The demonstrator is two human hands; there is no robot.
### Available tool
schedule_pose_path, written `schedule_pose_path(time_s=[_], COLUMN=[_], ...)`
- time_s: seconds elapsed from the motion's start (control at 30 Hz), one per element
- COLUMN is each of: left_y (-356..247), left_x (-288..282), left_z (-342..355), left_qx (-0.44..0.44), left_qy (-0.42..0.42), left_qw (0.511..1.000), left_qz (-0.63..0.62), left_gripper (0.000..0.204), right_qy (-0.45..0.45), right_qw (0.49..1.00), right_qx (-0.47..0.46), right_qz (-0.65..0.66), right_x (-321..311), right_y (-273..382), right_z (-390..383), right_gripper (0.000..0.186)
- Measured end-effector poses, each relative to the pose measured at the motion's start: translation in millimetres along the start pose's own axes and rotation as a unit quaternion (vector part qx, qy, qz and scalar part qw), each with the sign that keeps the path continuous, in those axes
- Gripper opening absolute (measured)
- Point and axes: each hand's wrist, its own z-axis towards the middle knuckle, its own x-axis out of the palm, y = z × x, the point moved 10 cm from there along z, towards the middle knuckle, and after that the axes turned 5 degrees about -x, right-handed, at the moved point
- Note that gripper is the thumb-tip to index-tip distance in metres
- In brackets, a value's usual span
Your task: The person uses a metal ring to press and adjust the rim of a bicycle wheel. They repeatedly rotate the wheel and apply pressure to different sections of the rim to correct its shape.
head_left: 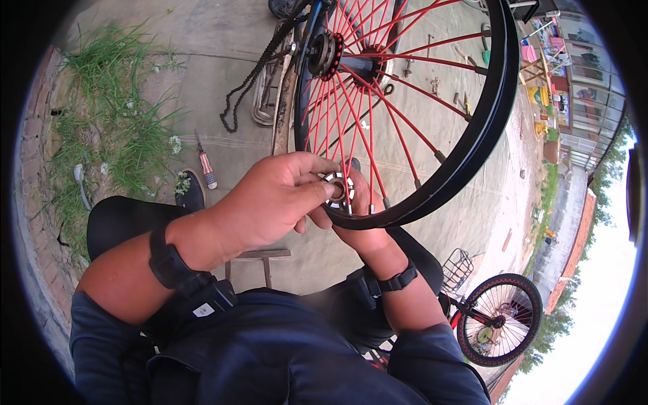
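Head view: a notched metal ring (340, 191) is pinched between closed thumb and fingers of the left hand (266, 202) near thin red spokes (390, 111), its round face turned toward the camera, longer axis roughly upright. The right hand (361, 192) is partly hidden by the smooth black rim (480, 131); its fingers' spread and hold cannot be told.

Left hand (270, 199): free ground (233, 162) leftward to the screwdriver (206, 163).
Right hand (361, 236): rim (503, 74) and spokes (432, 62) in front.
Spokes: gaps narrow at hub (363, 66), wider outward.
Chain (251, 75): hangs in the way, upper left.
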Motion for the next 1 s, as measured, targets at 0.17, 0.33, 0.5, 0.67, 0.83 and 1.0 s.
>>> schedule_pose_path(time_s=[0.17, 0.33, 0.5, 0.67, 0.83, 1.0], left_y=[-1, -1, 5, 7, 10, 14], left_x=[4, 8, 9, 9, 8, 9], left_z=[2, 4, 6, 8, 9, 11], left_qx=[-0.001, 0.001, -0.018, -0.022, -0.018, -0.014], left_qy=[0.005, 0.015, 0.026, 0.033, 0.035, 0.037], left_qw=[1.0, 1.0, 0.999, 0.997, 0.996, 0.995], left_qz=[-0.003, 0.01, -0.033, -0.07, -0.078, -0.096], left_gripper=[0.036, 0.037, 0.035, 0.033, 0.033, 0.028], right_qy=[-0.001, -0.05, -0.07, -0.087, -0.028, -0.003], right_qw=[0.999, 0.939, 0.835, 0.704, 0.868, 0.947], right_qx=[0.031, 0.175, 0.241, 0.291, 0.236, 0.178], right_qz=[0.042, 0.291, 0.489, 0.642, 0.436, 0.266], right_x=[7, 19, 37, 52, 34, 20], right_y=[-13, -36, -51, -56, -46, -34], right_z=[-7, -18, -23, -30, -15, -9], right_gripper=[0.08, 0.045, 0.041, 0.037, 0.032, 0.03])
